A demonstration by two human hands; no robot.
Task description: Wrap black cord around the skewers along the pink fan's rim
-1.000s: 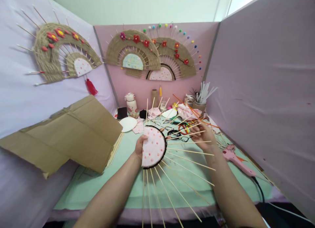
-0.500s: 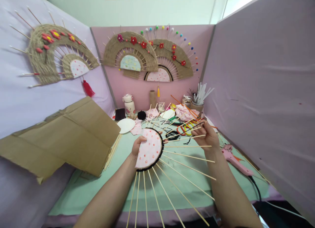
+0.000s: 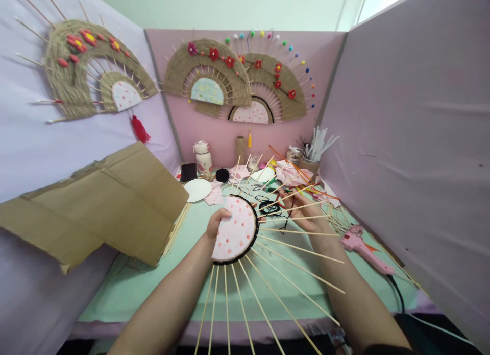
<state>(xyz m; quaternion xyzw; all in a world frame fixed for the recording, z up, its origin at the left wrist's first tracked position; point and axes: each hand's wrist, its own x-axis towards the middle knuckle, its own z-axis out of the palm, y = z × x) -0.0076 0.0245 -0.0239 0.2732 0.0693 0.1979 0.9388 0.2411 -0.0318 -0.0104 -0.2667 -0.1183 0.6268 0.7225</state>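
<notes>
White fabric with reddish dots covers the half-disc (image 3: pixel 237 230), which is held up to the right of the brown cardboard sheet (image 3: pixel 99 207) and apart from it; black edging (image 3: pixel 256 230) is run along the curved rim, and pale sticks (image 3: pixel 262 307) are fanned out beyond it. Little weight should be expected, and the covered body may be judged stiff, dry and not slippery; the sticks look slender and could be snapped or bent out of line if pulled sideways. Hold is best taken on the flat body near the straight edge, the side facing the cardboard sheet, where no sticks stand out. Just there the piece is gripped by the left hand (image 3: pixel 217 225): the thumb is laid on the dotted face and the other fingers are passed behind, with fingertips showing past the curved rim. This grip is closed to the thickness of the piece and looks secure. Farther right of the cardboard sheet, the right hand (image 3: pixel 303 211) is held behind several of the sticks, its fingers bent and partly spread. A dark strand (image 3: pixel 284 227) hangs by them, but whether it is pinched, or whether any stick is touched, cannot be told. Coiled black cord (image 3: pixel 270 208) is also seen to the right of the cardboard sheet.
</notes>
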